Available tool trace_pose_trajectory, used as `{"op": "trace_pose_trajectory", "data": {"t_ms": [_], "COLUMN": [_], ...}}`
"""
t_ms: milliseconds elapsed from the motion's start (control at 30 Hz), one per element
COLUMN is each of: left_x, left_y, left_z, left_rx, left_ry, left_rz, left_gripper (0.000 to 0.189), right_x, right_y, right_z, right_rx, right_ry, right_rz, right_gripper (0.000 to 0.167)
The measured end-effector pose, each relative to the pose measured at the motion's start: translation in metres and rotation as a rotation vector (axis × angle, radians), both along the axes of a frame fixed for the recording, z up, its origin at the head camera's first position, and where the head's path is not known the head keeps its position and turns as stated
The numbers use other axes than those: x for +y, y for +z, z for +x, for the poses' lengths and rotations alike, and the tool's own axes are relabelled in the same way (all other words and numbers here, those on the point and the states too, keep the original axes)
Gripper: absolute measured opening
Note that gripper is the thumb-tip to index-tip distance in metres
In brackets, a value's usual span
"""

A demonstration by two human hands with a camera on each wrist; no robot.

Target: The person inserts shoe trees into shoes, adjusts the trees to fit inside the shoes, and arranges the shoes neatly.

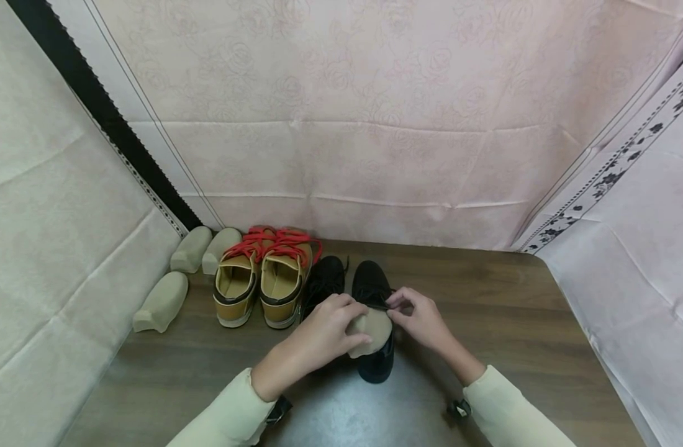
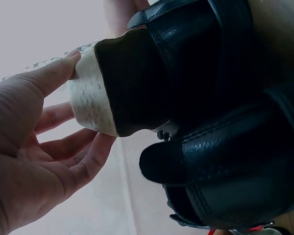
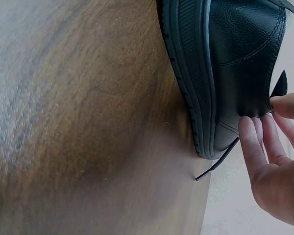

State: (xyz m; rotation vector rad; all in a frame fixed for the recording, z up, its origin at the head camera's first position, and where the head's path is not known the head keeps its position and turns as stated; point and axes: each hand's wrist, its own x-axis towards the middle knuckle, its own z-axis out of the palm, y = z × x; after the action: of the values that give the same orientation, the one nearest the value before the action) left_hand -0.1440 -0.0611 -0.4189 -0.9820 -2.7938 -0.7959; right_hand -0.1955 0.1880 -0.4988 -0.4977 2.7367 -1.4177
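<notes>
My left hand [image 1: 327, 329] grips a beige moulded shoe insert [image 1: 377, 335] between thumb and fingers. In the left wrist view the insert's pale end [image 2: 90, 95] sticks out toward my palm, while its shaded part reaches the opening of the right-hand black leather shoe [image 1: 370, 276]. On that shoe's right side, my right hand [image 1: 422, 320] pinches the upper's edge by the lacing, thumb on one side and fingertips on the other. A loose black lace [image 3: 220, 161] hangs below those fingers. The second black shoe [image 1: 326, 278] stands just left, partly behind my left hand.
Tan shoes [image 1: 234, 309] with red laces [image 1: 288, 242] stand left of the black pair. Three more beige inserts [image 1: 164, 302] lie at the far left of the wooden surface [image 1: 470, 279]. Pale patterned cloth [image 1: 375, 155] rises behind, and white cloth borders both sides.
</notes>
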Motion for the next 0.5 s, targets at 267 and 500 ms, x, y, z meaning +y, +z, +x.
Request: {"op": "trace_pose_trajectory", "data": {"t_ms": [267,500], "left_x": [0.0056,0.0054], "left_y": [-0.0054,-0.0080], "left_z": [-0.0057,-0.0081], "left_rx": [-0.022,-0.010], "left_ry": [0.001,-0.063], "left_rz": [0.007,-0.004], "left_gripper": [0.046,0.040], "right_x": [0.0001,0.0002], "right_y": [0.0009,0.0022], "right_z": [0.0003,0.0009], "right_rx": [0.027,0.027], "right_ry": [0.010,0.016], "right_rz": [-0.005,0.001], "right_gripper": [0.016,0.016]}}
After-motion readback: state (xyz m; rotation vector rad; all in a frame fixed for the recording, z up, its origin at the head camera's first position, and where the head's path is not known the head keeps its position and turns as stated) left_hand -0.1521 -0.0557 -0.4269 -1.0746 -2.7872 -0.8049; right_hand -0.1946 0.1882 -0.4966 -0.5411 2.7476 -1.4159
